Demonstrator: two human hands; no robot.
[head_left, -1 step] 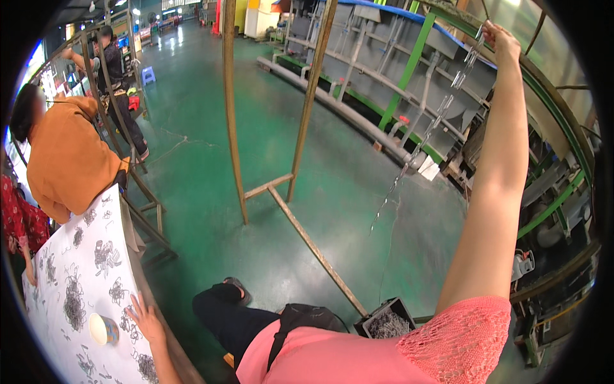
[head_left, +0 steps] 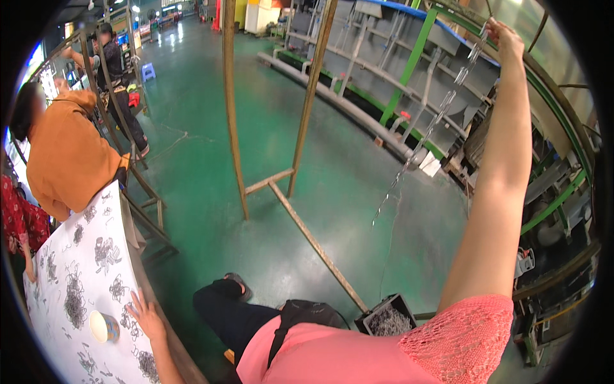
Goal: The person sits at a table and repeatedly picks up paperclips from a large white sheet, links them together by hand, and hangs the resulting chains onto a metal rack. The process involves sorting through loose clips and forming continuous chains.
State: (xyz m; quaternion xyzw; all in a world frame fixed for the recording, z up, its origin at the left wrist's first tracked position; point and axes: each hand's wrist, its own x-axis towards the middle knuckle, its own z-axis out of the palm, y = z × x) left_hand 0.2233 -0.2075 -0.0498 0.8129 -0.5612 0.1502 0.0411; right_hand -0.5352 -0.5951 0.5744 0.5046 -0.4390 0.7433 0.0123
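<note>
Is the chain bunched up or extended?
Extended: the chain hangs from the raised right hand, strung out in one line, not gathered.

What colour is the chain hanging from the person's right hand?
The chain is a shiny silver-grey; it shows in the head view.

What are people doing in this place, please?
One person's right-hand grip is raised high, holding a long silver metal-link chain near its top, so that it hangs down. The left-hand grip is open, fingers spread, at the edge of a white-covered table. Small clusters of dark, thin metal pieces lie scattered there, beside a round paper cup. Another person in an orange top is at the table's far end.
</note>
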